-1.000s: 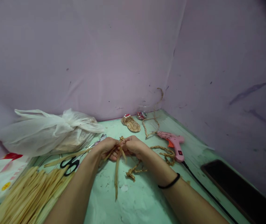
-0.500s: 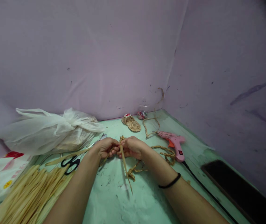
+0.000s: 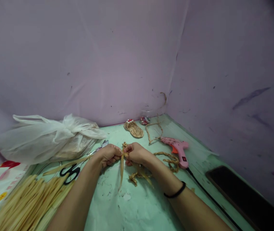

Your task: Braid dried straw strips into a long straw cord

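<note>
Head view, only one: since the earlier frame, a pale strip end now trails below my right hand (image 3: 136, 154), blurred, and the strip (image 3: 122, 166) between my hands hangs nearly straight down where one slanted to the lower right. View shifted slightly too.

Progress, my judgement: partway. Done so far: a short knotted bit (image 3: 124, 145) sticks up just past my fingertips, and a length of braided rope (image 3: 174, 160) lies on the surface (image 3: 139, 208) beyond my right wrist. Can't tell if the two are joined. Left: the strip ends under my hands hang loose, not yet worked in, and a thick pile of strips (image 3: 31, 205) sits unbraided by my left forearm. A small woven sandal (image 3: 134, 129) with beads on top looks finished, near the wall. Glue gun (image 3: 180, 150) and scissors (image 3: 70, 173) lie on the surface, neither in hand.

Pose: both forearms reach forward and in, wrists bent inward, hands nearly meeting over the middle of the surface. Left hand (image 3: 110, 155) has fingers curled, thumb and forefinger pinching at the strip's top; right hand pinches the same spot from the other side, gripping strips. Exact finger overlap too small to tell.
</note>
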`<state>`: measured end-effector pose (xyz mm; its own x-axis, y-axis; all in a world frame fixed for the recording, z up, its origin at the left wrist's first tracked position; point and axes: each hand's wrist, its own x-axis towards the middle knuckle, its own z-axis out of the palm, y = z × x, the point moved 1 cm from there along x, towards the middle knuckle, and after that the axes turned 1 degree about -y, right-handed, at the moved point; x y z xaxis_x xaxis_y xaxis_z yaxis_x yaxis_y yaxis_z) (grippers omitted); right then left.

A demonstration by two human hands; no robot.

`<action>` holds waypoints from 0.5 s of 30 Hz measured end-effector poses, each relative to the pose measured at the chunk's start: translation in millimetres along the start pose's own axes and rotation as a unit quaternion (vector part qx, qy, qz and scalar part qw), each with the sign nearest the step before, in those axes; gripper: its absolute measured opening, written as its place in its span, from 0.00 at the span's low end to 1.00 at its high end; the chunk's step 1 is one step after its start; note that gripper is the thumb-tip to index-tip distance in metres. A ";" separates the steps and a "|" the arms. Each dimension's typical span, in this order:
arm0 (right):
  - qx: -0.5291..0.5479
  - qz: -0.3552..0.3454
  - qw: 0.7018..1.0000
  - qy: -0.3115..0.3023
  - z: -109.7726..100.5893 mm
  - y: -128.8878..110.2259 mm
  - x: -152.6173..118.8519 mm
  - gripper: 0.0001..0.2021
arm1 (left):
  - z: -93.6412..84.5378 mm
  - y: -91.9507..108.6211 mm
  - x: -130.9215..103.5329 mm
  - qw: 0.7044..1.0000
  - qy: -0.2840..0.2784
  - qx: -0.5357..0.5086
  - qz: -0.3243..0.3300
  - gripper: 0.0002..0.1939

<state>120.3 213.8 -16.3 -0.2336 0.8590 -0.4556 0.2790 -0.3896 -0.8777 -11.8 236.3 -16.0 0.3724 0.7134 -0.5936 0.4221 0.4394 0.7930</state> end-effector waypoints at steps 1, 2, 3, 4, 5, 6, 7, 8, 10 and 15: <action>-0.012 -0.002 1.000 0.001 -0.3 -0.4 0.5 0.06 | -0.2 -0.6 0.4 1.000 0.005 0.006 0.004 0.11; -0.025 -0.005 1.000 0.005 -0.9 -1.0 1.0 0.05 | -0.3 -1.1 0.7 1.000 0.008 0.011 0.010 0.11; -0.038 -0.008 0.999 0.011 -1.7 -1.6 1.7 0.04 | -0.3 -1.5 1.0 1.000 0.010 0.015 0.015 0.11; -0.049 -0.010 0.999 0.019 -2.8 -2.2 2.5 0.04 | -0.1 -1.8 1.2 1.000 0.013 0.018 0.020 0.10; -0.057 -0.008 0.998 0.027 -4.1 -2.6 3.5 0.04 | 0.2 -1.8 1.2 0.999 0.016 0.020 0.023 0.10; -0.062 -0.002 0.998 0.033 -5.5 -2.9 4.5 0.04 | 0.7 -1.7 1.0 0.999 0.019 0.021 0.024 0.10; -0.061 0.005 0.997 0.036 -6.8 -2.9 5.3 0.04 | 1.3 -1.4 0.7 0.999 0.022 0.021 0.024 0.09; -0.060 0.011 0.997 0.037 -8.1 -2.8 5.8 0.04 | 2.0 -1.0 0.4 0.999 0.027 0.021 0.023 0.08; -0.053 0.014 0.998 0.036 -9.8 -2.3 5.7 0.07 | 3.6 -0.1 -0.3 0.999 0.031 0.025 0.023 0.06; -0.054 -0.013 0.997 0.051 -9.1 -0.5 2.8 0.03 | 5.4 0.9 -0.3 0.996 0.044 0.071 0.036 0.05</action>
<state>128.0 219.4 -15.7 -0.1474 0.8998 -0.4106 0.3748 -0.3333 -0.8651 -7.1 233.6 -15.9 0.3349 0.7886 -0.5158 0.5113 0.3077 0.8024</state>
